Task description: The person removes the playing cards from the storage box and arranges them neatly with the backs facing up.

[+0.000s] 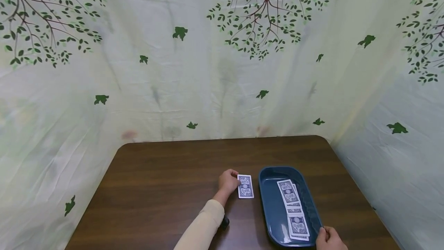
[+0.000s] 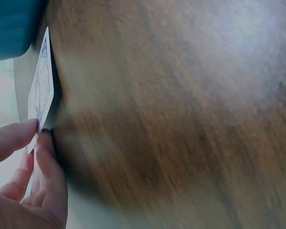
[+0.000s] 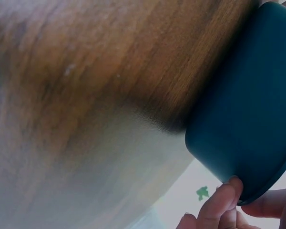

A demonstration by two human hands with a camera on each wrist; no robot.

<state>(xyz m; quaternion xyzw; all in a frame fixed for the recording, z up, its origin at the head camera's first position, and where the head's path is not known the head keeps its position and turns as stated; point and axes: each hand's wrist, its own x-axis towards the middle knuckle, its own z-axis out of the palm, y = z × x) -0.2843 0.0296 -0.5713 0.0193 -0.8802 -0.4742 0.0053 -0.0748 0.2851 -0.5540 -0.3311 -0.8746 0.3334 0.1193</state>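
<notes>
My left hand (image 1: 229, 181) pinches a playing card (image 1: 246, 186) by its left edge, close over the table and left of the tray. The card shows a blue-and-white patterned back. In the left wrist view the thumb lies on top of the card (image 2: 42, 88) and fingers come from beneath, its far end tilted over the wood. My right hand (image 1: 330, 238) grips the near right corner of a dark blue tray (image 1: 265, 203), thumb and fingers pinching its rim in the right wrist view. Several overlapping cards (image 1: 298, 225) lie back-up in a column inside the tray.
The brown wooden table (image 1: 166, 188) has rounded far corners. Behind it and along the sides hangs a pale curtain (image 1: 222, 72) printed with green leaves and branches. A small black object (image 1: 225, 222) shows at the left wrist, under the cream sleeve (image 1: 204, 223).
</notes>
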